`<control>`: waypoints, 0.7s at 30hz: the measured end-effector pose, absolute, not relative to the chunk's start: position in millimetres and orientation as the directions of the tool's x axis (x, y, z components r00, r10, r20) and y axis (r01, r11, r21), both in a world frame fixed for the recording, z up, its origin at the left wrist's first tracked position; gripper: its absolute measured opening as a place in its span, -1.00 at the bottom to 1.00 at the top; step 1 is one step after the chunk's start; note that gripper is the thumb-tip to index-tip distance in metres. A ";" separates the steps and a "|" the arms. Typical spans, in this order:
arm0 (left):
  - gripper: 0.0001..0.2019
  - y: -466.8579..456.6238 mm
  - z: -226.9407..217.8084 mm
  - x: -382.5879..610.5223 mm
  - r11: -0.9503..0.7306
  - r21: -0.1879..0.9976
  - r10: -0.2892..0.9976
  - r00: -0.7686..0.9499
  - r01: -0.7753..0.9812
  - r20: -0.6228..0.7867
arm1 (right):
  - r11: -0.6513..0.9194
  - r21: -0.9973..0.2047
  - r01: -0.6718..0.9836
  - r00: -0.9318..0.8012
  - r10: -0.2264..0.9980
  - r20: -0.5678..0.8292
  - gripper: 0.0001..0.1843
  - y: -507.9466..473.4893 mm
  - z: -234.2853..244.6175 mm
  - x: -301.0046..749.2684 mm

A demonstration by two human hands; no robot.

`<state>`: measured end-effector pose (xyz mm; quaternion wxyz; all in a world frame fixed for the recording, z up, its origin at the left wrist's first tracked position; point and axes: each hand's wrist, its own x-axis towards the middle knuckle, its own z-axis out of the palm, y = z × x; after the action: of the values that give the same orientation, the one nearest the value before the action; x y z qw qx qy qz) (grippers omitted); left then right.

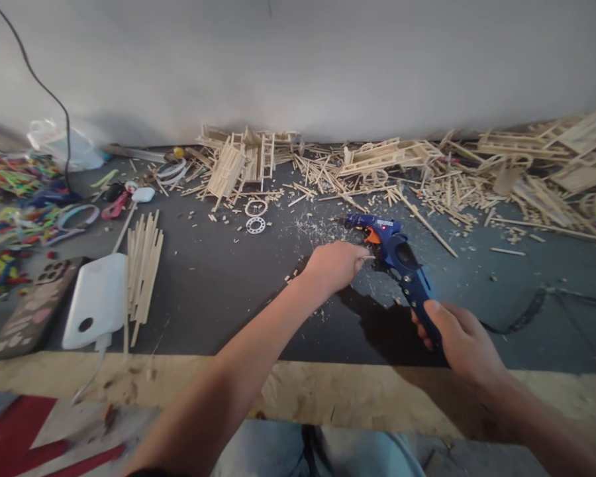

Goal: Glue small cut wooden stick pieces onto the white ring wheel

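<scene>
My right hand is wrapped round the lower end of a blue glue gun with an orange trigger and a small red light. The gun's nozzle points left, over strands of dried glue on the dark tabletop. Close beside the gun, my left hand is closed in a pinch. A short end of a thin wooden stick sticks out from its fingers toward the gun; the rest is hidden. Left of the nozzle lie a white ring with holes and a pale wooden ring.
Stick-built wooden frames and loose sticks line the wall. At left lie a bundle of sticks, a white power bank, a phone and colourful pieces. A dark cable runs off right.
</scene>
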<state>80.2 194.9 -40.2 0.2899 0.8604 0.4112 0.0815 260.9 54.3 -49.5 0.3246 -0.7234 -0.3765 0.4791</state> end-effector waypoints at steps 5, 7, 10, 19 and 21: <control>-0.81 194.7 -39.1 82.3 -0.454 0.608 0.769 0.631 0.651 -0.102 | -0.492 -0.839 0.232 0.261 0.862 -0.434 -0.60 54.2 -49.5 261.3; -0.82 194.8 -38.6 82.5 -0.435 0.634 0.779 0.620 0.639 -0.090 | -0.486 -0.842 0.233 0.256 0.866 -0.429 -0.59 54.3 -49.6 261.2; -0.83 194.0 -39.9 83.1 -0.438 0.641 0.795 0.605 0.631 -0.052 | -0.468 -0.850 0.242 0.253 0.876 -0.410 -0.56 54.3 -50.0 260.3; -0.86 182.4 -27.6 70.0 -0.234 0.850 0.821 0.565 0.472 -0.087 | -0.453 -0.828 0.330 0.267 0.886 -0.378 -0.60 50.5 -55.2 268.6; -0.83 177.4 -19.3 61.5 -0.136 0.929 0.816 0.571 0.343 -0.091 | -0.430 -0.826 0.365 0.221 0.902 -0.371 -0.62 51.0 -51.5 270.7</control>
<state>61.5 177.4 -19.3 0.5187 0.7185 0.4034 0.2279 270.7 51.0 -51.5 0.3031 -0.7203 -0.4398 0.4427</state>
